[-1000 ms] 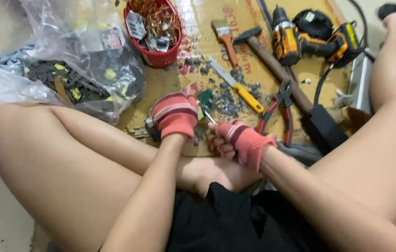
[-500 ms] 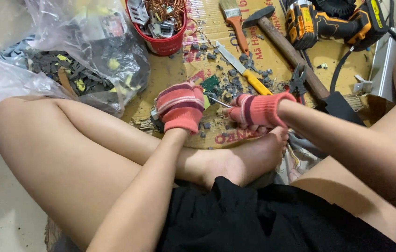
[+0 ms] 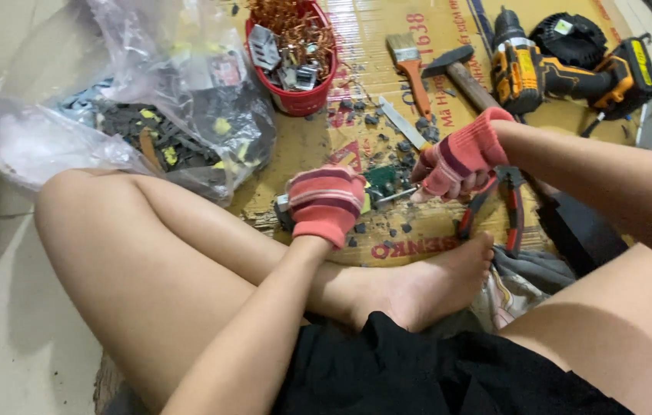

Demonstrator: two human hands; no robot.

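Note:
Both my hands wear red striped fingerless gloves. My left hand (image 3: 326, 201) presses down on a small green circuit board (image 3: 380, 180) and a dark metal part on the cardboard sheet (image 3: 318, 138). My right hand (image 3: 458, 160) grips a thin metal tool, a screwdriver (image 3: 397, 194) by its look, with the tip pointing at the board. Small dark fragments lie scattered around the board. I sit cross-legged with one bare foot (image 3: 426, 284) just in front of the work spot.
A red bowl (image 3: 295, 96) of copper wire and scrap stands at the back. A clear plastic bag (image 3: 149, 115) of dark parts lies left. A paintbrush (image 3: 412, 69), hammer (image 3: 460, 71), yellow cordless drills (image 3: 526, 73), a chisel (image 3: 401, 123) and red-handled pliers (image 3: 507, 211) lie to the right.
The view has shifted, so both hands sit lower and more central. My right hand moved right, away from the left, and its wrist has lifted. The left hand stays on the board.

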